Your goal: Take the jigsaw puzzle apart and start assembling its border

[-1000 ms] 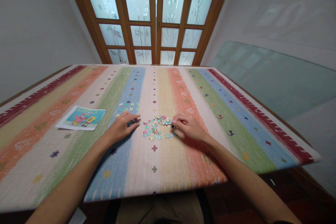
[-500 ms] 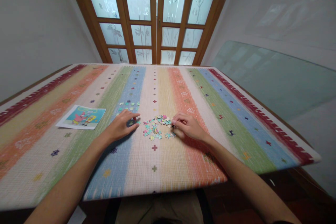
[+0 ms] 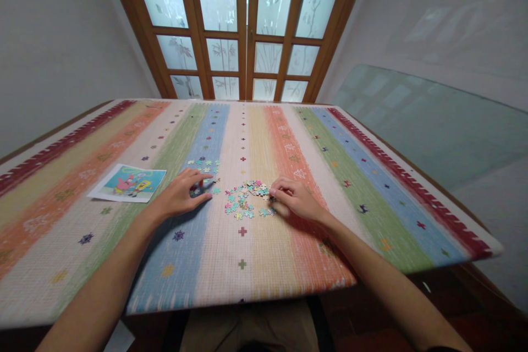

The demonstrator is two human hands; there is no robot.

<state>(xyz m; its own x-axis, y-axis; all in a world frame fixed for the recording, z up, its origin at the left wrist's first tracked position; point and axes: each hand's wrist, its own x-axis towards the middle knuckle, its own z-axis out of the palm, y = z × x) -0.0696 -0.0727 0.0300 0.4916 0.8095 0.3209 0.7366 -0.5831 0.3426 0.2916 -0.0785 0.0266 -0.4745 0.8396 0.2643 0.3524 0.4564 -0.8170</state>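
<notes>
My left hand hovers low over the cloth with thumb and index finger apart, and nothing shows held between them. Just past its fingertips lies a loose jigsaw piece. Behind that hand, teal pieces lie in loose rows, partly hidden by the fingers. In the middle sits a pile of mixed jigsaw pieces, teal, pink and yellow. My right hand is at the pile's right edge, thumb and forefinger pinched on a small puzzle piece mostly covered by the fingertips.
A printed cartoon picture lies flat left of my left hand. Everything rests on a striped tablecloth over a big table. Wooden glass-paned doors stand beyond the far edge, and a glass panel leans along the right wall.
My left hand has drawn slightly left, uncovering jigsaw pieces by its fingertips. My right hand stays pinched at the pile's edge.
</notes>
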